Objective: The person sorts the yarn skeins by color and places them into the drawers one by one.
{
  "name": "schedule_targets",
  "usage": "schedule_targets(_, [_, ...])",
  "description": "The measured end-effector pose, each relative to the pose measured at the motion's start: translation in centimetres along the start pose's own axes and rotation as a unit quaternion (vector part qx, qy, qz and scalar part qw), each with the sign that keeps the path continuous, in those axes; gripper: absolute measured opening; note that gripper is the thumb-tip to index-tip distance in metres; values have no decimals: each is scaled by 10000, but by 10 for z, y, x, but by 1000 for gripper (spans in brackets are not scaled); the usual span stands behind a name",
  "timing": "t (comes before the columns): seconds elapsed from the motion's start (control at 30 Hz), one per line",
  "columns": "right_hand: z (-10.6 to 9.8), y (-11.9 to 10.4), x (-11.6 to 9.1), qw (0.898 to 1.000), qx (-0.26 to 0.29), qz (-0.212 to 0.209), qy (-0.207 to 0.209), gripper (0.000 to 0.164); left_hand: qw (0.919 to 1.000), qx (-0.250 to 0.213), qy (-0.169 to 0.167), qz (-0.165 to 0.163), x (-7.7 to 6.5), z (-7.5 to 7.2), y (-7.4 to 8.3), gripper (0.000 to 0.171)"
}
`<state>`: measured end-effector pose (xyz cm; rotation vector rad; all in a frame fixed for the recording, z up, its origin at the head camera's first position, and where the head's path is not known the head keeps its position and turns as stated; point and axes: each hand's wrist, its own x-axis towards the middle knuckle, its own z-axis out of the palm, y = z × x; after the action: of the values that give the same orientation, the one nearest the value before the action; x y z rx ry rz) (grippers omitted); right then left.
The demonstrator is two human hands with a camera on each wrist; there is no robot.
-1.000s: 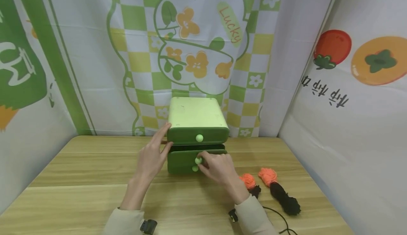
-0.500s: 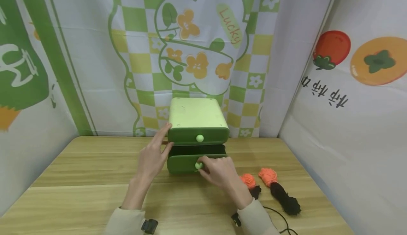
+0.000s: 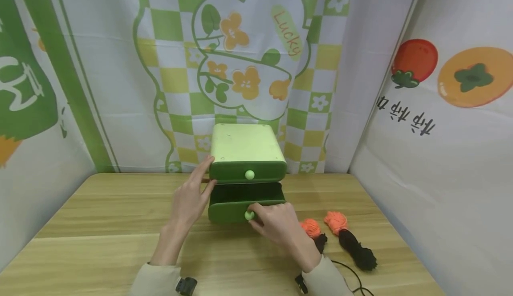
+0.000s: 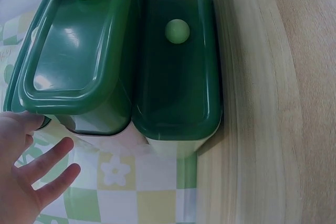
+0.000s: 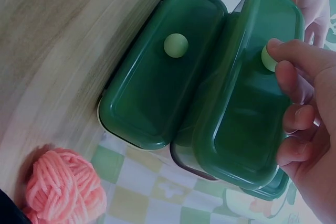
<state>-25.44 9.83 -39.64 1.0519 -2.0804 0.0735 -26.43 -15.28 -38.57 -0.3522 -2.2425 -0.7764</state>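
A small cabinet (image 3: 246,142) with a pale green top and dark green drawers stands at the back of the table. Its middle drawer (image 3: 226,212) is pulled out, showing a dark interior. My right hand (image 3: 278,222) pinches the round light green knob (image 3: 249,215) of that drawer between thumb and fingertip. My left hand (image 3: 189,200) touches the cabinet's left side with extended fingers, the lower ones spread apart in the left wrist view. The top drawer (image 3: 228,171) is closed. In the wrist views, the bottom drawer (image 4: 178,87) with its own knob (image 5: 176,45) sits closed below the pulled one.
Right of the cabinet lie two orange yarn bundles (image 3: 335,221) and black yarn (image 3: 358,250). A thin black cord (image 3: 352,271) runs beside my right sleeve. A patterned curtain (image 3: 168,87) hangs behind the table (image 3: 120,225); white printed sheets flank both sides.
My right hand has drawn the middle drawer out toward me by its knob, and the opening above it has widened. My left hand has stayed against the cabinet's side.
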Motion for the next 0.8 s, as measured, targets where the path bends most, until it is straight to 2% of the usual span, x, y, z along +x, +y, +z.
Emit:
schedule_targets(0.2, [-2,-1,0,10000,7,25,-14,22,10000,-18,2,20,0,-1,-2,67])
schedule_targets(0.5, [-4,-4,-2,9989,238,163,-359,22,10000,-5,-9,-68,-5,-1,-3,68])
schedule_targets(0.8, [-21,13,1,9968,752,241,142,17,10000,-71,14,-8,-1,2,-2,69])
